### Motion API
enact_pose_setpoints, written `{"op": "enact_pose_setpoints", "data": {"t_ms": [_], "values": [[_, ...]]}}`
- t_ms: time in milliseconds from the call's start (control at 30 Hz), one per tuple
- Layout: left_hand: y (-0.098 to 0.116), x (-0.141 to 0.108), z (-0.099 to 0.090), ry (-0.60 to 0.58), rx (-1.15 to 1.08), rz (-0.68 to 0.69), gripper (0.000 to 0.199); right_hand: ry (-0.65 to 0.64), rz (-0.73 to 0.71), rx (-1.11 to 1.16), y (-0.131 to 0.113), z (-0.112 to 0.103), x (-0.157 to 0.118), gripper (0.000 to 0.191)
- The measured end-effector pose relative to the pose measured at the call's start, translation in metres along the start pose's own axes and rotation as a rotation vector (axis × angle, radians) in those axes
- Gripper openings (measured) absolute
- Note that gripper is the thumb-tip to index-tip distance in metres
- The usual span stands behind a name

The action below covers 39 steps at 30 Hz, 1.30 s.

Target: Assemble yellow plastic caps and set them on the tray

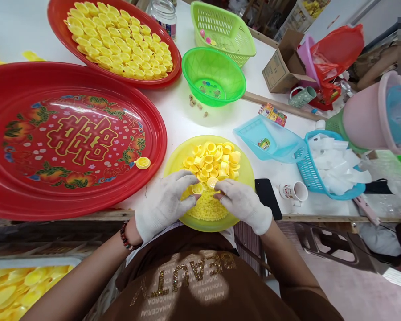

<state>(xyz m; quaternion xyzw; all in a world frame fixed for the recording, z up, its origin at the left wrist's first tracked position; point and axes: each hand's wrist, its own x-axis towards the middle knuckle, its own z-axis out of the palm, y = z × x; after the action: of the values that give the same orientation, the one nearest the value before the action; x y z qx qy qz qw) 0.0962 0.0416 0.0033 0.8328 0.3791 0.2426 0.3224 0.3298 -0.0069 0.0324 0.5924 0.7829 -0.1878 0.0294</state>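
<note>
Both of my hands wear white gloves with bare fingertips, and they work over a yellow bowl [173, 156] at the table's front edge. My left hand [169, 200] pinches a small yellow plastic cup [197, 189] between thumb and forefinger. Opposite it, the curled fingers of my right hand [242, 200] close at a pale yellow round cap [212, 183]. Behind the fingers lies a heap of yellow cups [217, 160] inside the bowl. Small pale yellow beads [209, 209] fill the bowl's near side, below my hands.
A red tray [153, 129] at left carries one yellow round piece [142, 163]; another red tray [177, 67] holds many yellow pieces. Beyond stand a green bowl [187, 76] and green basket [249, 44]. A blue scoop [270, 138], phone [268, 198], mug [294, 191] and blue basket [310, 174] sit right.
</note>
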Motion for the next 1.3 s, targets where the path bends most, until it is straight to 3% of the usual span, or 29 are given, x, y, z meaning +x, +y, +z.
{"op": "enact_pose_setpoints", "data": {"t_ms": [133, 233, 367, 467, 567, 700, 733, 800, 867, 900, 967, 1100, 1200, 1300], "values": [[-0.023, 0.01, -0.032, 0.254, 0.139, -0.086, 0.022, 0.048, 0.177, -0.117, -0.004, 0.007, 0.013, 0.027], [-0.058, 0.022, -0.06, 0.346, 0.311, -0.227, 0.019, 0.019, 0.199, -0.138, -0.007, 0.011, 0.018, 0.021], [-0.106, 0.038, -0.069, 0.229, 0.305, -0.395, 0.015, 0.039, 0.149, -0.104, -0.004, 0.012, 0.015, 0.012], [-0.123, 0.045, -0.065, 0.107, 0.206, -0.455, 0.014, 0.05, 0.098, -0.095, 0.001, 0.01, 0.009, 0.014], [-0.112, 0.041, -0.063, 0.102, 0.184, -0.435, 0.016, 0.095, -0.01, -0.028, 0.002, 0.009, 0.004, 0.017], [-0.061, 0.021, -0.055, 0.263, 0.128, -0.26, 0.032, 0.325, -0.185, 0.09, -0.006, 0.011, 0.006, 0.021], [-0.046, 0.015, -0.05, 0.214, 0.021, -0.212, 0.036, 0.391, -0.234, 0.105, -0.009, 0.012, 0.007, 0.022], [-0.02, 0.008, -0.037, -0.01, -0.232, -0.136, 0.038, 0.485, -0.337, 0.119, -0.012, 0.015, 0.009, 0.024], [-0.004, 0.004, -0.026, -0.188, -0.405, -0.104, 0.032, 0.502, -0.405, 0.145, -0.011, 0.018, 0.01, 0.026], [0.0, 0.003, -0.021, -0.214, -0.436, -0.106, 0.029, 0.479, -0.393, 0.161, -0.01, 0.019, 0.009, 0.027], [0.002, 0.003, -0.016, -0.154, -0.438, -0.144, 0.026, 0.372, -0.269, 0.171, -0.006, 0.02, 0.007, 0.024], [-0.004, 0.003, -0.009, -0.021, -0.526, -0.239, 0.032, 0.02, 0.041, 0.024, -0.012, 0.02, 0.008, 0.027], [-0.007, 0.007, -0.002, -0.024, -0.701, -0.263, 0.034, -0.127, 0.03, 0.005, -0.023, 0.025, 0.017, 0.039], [-0.006, 0.011, 0.002, -0.063, -0.796, -0.277, 0.034, -0.152, -0.047, 0.093, -0.023, 0.033, 0.026, 0.036]]}}
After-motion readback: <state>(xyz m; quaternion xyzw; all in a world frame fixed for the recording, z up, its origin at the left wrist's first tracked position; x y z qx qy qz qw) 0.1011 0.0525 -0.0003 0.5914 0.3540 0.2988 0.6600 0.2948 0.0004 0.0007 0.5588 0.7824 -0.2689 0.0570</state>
